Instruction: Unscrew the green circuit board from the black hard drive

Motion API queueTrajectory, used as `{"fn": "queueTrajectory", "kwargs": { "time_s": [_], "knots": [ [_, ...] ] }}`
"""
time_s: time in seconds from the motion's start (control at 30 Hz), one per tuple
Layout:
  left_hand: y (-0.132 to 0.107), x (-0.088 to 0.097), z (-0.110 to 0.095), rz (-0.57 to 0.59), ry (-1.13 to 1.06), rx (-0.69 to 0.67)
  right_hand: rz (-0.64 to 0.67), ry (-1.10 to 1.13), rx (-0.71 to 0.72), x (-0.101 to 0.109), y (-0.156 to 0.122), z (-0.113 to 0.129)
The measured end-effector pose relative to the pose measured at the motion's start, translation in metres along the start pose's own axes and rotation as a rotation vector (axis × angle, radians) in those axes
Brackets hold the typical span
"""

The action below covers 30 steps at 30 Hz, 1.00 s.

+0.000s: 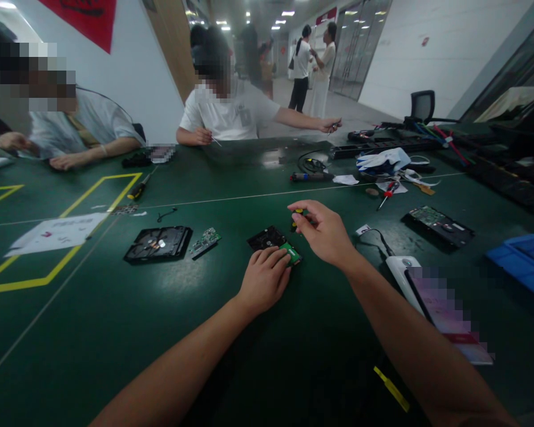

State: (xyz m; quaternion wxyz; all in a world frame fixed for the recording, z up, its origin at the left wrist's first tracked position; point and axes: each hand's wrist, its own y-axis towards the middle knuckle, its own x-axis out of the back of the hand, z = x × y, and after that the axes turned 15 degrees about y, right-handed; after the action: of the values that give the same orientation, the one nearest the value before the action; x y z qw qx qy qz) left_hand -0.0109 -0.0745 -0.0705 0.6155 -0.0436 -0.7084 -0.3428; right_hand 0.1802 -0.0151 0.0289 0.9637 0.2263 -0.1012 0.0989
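A small black hard drive [267, 238] with a green circuit board [292, 253] lies on the dark green table [115, 332] in front of me. My left hand [264, 279] rests on its near edge, fingers curled and pressing on the green board. My right hand [323, 231] hovers just right of the drive, fingers closed around a screwdriver with a yellow-and-black handle [298, 212] that points down toward the drive.
Another opened hard drive [158, 243] and a loose circuit board [205, 240] lie to the left. A third drive [438, 224], a white device with cable [403, 267], a phone [445, 311] and a blue tray [523, 258] sit right. Two seated people work across the table.
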Motion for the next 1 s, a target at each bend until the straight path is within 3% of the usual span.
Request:
{"fn": "queueTrajectory", "kwargs": {
  "time_s": [0.23, 0.67, 1.0],
  "knots": [
    [0.0, 0.001, 0.0, 0.003, -0.006, 0.0, 0.0, -0.115, 0.074, 0.001, 0.0, 0.001],
    [0.0, 0.002, -0.001, 0.013, 0.0, 0.006, 0.007, 0.157, 0.015, -0.008, -0.001, -0.008],
    [0.0, 0.002, -0.002, 0.015, -0.008, 0.001, 0.022, 0.216, -0.005, -0.015, -0.003, -0.009]
  ]
}}
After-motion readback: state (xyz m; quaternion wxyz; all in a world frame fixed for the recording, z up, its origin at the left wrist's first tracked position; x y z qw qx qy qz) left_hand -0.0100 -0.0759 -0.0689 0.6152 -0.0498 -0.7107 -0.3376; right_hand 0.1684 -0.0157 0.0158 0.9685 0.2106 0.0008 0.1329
